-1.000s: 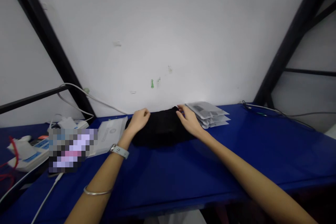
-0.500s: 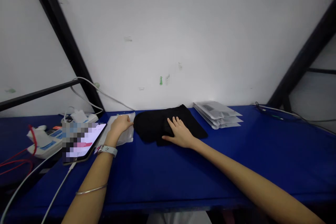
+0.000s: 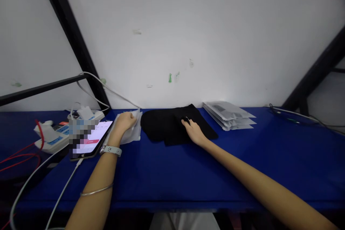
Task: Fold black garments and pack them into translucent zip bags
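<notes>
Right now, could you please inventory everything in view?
wall: one, grey, behind
posts: two, black, sides
table: at least one, blue, foreground
black cloth: count unclear, black, centre
right bags: about three, translucent, right of cloth
left bags: count unclear, translucent, left of cloth
phone: one, dark-edged, left
power strips: unclear, white-blue, far left
adapters: several, white, power strips
white cables: several, white, both sides
red cable: unclear, red, far left
dark cable: unclear, black, back right
wristband: one, grey, left wrist
bangle: one, silver, left forearm
left grip: one, bare, over left bags
right grip: one, bare, on cloth
</notes>
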### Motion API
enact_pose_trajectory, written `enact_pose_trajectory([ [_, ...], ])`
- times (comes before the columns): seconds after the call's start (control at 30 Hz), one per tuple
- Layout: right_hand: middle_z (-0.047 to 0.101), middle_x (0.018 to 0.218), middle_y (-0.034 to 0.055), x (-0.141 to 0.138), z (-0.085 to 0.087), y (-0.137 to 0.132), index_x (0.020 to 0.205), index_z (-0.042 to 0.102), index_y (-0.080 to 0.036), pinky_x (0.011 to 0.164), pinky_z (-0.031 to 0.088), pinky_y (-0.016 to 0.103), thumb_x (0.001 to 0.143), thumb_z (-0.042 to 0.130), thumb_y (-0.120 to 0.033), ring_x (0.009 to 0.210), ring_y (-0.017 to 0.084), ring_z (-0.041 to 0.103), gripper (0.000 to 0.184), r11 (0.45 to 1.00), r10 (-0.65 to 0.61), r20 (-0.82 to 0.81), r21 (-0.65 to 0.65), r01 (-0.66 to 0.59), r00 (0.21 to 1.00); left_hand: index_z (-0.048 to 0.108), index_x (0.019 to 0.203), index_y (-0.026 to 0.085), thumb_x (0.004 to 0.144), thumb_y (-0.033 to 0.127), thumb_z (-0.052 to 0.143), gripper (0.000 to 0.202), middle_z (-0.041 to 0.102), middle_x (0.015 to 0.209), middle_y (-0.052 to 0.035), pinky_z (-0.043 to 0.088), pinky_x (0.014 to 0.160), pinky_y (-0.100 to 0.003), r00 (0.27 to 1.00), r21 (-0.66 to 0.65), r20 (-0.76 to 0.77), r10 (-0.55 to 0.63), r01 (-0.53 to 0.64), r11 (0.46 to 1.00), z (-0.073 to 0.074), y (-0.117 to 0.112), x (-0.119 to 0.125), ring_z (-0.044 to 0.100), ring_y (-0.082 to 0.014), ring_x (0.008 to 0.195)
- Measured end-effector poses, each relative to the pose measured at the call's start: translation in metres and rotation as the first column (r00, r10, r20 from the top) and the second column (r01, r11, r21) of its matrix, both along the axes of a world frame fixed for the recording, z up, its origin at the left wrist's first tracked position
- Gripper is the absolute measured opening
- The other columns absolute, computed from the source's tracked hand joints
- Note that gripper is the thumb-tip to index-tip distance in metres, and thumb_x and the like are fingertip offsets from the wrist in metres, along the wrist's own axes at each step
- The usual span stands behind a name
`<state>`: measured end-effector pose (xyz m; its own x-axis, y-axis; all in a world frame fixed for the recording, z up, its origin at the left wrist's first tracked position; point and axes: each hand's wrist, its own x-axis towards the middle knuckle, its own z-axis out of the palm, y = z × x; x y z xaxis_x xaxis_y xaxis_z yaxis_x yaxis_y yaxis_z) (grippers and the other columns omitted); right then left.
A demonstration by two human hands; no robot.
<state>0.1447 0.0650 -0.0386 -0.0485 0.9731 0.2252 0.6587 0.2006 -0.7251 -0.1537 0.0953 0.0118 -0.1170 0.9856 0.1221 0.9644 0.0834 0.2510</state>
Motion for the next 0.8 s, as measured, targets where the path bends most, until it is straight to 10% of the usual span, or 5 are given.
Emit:
enact_pose_trajectory([
  [0.17,0.069,0.086,0.0102,0.002,0.006,-0.006,0.078,0.063,-0.02,0.083,0.046,0.038,0.092,0.033,-0.043,0.091,0.03,0.062,0.04,0.987,-0.135,-0.207,0.06,0.15,0.969,0.056,0.067,0.019,0.075,0.02,0.049,0.01,0.069,0.09,-0.0065,0.041,0.082,-0.027,0.939,0.241,0.179,-0.294,0.248,0.938,0.005,-0.012,0.049,0.061,-0.0201,0.09],
  [0.3,0.07,0.096,0.0124,0.001,0.005,-0.008,0.092,0.065,-0.018,0.088,0.046,0.041,0.094,0.029,-0.042,0.099,0.031,0.062,0.043,0.966,-0.17,-0.207,0.159,0.204,0.964,0.053,0.065,0.019,0.075,0.016,0.047,0.012,0.067,0.09,-0.0057,0.042,0.081,-0.028,0.817,0.24,0.215,-0.534,0.486,0.84,-0.016,-0.021,0.097,0.06,-0.0185,0.087],
  [0.47,0.045,0.144,0.0128,-0.015,-0.002,-0.015,0.137,0.044,-0.014,0.113,0.023,0.051,0.09,0.036,-0.023,0.139,0.027,0.032,0.048,0.922,0.11,0.25,0.336,-0.193,0.962,0.042,0.063,0.021,0.077,0.012,0.044,0.016,0.056,0.069,-0.002,0.04,0.068,-0.029,0.797,0.244,0.19,-0.573,0.527,0.814,-0.04,-0.022,0.118,0.052,-0.0158,0.069],
  [0.8,0.042,0.145,0.015,-0.013,0.015,-0.025,0.14,0.042,-0.01,0.117,0.018,0.049,0.084,0.054,-0.019,0.14,0.025,0.028,0.058,0.754,0.4,0.695,0.121,-0.646,0.597,0.039,0.067,0.021,0.084,0.016,0.038,0.018,0.063,0.08,-0.0018,0.043,0.073,-0.027,0.737,0.332,0.459,-0.496,0.376,0.865,-0.035,-0.016,0.102,0.055,-0.0137,0.071],
])
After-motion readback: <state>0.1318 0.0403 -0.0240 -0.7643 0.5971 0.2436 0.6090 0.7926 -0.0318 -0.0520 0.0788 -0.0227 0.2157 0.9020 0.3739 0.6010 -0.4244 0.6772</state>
